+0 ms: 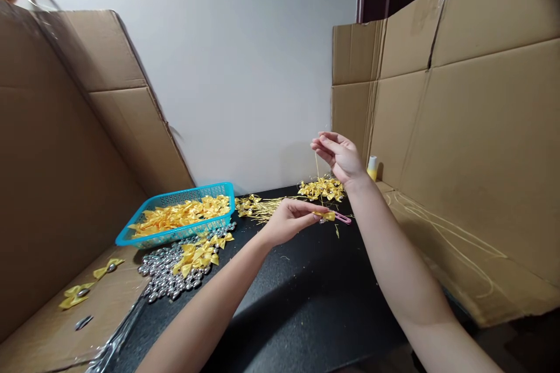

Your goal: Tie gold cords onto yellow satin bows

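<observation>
My left hand [291, 220] pinches a yellow ribbon bow [326, 216] with a small silver bead at its underside. Higher up and to the right, my right hand [340, 157] has thumb and fingers closed on a thin yellow cord [317, 164], which runs down taut towards the bow. Just past the left fingertips is a pink loop-shaped thing [343, 218]; whether it lies on the table or touches the bow I cannot tell. Behind the hands lies a pile of yellow bows with beads [322, 187], partly hidden by my right wrist.
A blue basket [126, 238] of yellow bows stands at the left. Before it lie silver beads [168, 274] and loose bows [199, 256]. Cut yellow cords [266, 208] lie at the back of the black table [301, 309]. Cardboard walls [481, 145] flank both sides; a yellow-white spool [372, 168] stands right.
</observation>
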Demonstrator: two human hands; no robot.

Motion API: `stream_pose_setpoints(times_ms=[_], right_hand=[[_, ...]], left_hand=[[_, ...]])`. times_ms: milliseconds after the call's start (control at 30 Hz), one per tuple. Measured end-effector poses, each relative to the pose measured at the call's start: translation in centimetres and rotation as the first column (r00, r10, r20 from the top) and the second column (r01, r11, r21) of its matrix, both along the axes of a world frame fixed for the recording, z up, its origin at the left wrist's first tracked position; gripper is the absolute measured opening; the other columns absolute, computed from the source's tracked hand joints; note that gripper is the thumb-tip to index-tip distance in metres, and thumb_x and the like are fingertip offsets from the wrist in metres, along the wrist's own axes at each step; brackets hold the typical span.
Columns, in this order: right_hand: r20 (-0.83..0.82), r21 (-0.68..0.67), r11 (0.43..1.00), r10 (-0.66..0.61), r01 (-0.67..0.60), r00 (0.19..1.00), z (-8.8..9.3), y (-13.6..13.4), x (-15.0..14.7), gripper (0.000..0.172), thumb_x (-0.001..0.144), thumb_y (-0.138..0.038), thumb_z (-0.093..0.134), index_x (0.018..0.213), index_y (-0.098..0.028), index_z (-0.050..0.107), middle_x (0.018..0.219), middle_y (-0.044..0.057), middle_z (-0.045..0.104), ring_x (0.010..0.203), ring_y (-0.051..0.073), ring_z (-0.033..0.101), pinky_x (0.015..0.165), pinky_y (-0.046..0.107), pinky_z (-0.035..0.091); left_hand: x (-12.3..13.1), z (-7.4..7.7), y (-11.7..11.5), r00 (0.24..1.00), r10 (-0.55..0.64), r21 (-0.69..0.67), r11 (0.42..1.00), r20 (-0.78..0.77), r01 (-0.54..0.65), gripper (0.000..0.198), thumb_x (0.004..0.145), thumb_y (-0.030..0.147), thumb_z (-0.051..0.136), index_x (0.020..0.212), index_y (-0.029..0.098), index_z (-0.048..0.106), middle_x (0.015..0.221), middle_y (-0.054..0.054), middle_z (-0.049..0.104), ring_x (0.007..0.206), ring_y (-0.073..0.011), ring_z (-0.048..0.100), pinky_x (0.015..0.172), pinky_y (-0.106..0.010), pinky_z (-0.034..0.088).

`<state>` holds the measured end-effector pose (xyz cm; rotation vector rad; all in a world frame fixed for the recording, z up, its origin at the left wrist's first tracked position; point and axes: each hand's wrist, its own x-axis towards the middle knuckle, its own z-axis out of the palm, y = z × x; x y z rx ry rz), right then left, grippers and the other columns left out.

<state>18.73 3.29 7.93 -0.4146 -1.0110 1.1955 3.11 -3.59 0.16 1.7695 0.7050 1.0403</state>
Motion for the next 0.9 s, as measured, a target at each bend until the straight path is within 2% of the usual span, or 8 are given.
stream_pose_setpoints(times_ms=[467,733,900], right_hand=[[0.014,-0.001,1.000,0.022,-0.022,1.000,-0.2,0.2,-0.2,0.009,0.079,-0.011,0.067,0.075,-0.019,0.065,0.068,-0.003,0.072,0.064,0.008,0.069,0.065,0.018,0.058],[-0.021,-0.048,0.999,-0.026,0.025,0.999,-1.0,1.8,-0.4,0.012,0.077,-0.009,0.069,0.072,-0.019,0.064,0.064,-0.004,0.070,0.062,0.007,0.068,0.067,0.016,0.058],[-0.022,-0.072,0.997,-0.020,0.018,1.000,-1.7,2.4,-1.1,0.012,0.076,-0.008,0.070,0.072,-0.018,0.064,0.064,-0.004,0.070,0.060,0.007,0.068,0.066,0.017,0.058]], left_hand=[[0.1,0.1,-0.1,0.996,0.057,-0.067,0.996,0.069,-0.052,0.024,0.071,0.028,0.078,0.092,0.016,0.078,0.092,-0.009,0.078,0.081,-0.0185,0.073,0.079,-0.027,0.056],[0.0,0.6,-0.5,0.997,-0.020,-0.064,0.998,0.076,0.025,0.016,0.072,0.024,0.077,0.086,0.018,0.078,0.080,-0.006,0.079,0.072,-0.0140,0.072,0.072,-0.023,0.056],[-0.1,0.8,-0.6,0.995,-0.027,-0.094,0.995,0.096,0.036,0.016,0.069,0.026,0.079,0.082,0.016,0.078,0.076,-0.006,0.078,0.070,-0.0145,0.071,0.073,-0.025,0.056]])
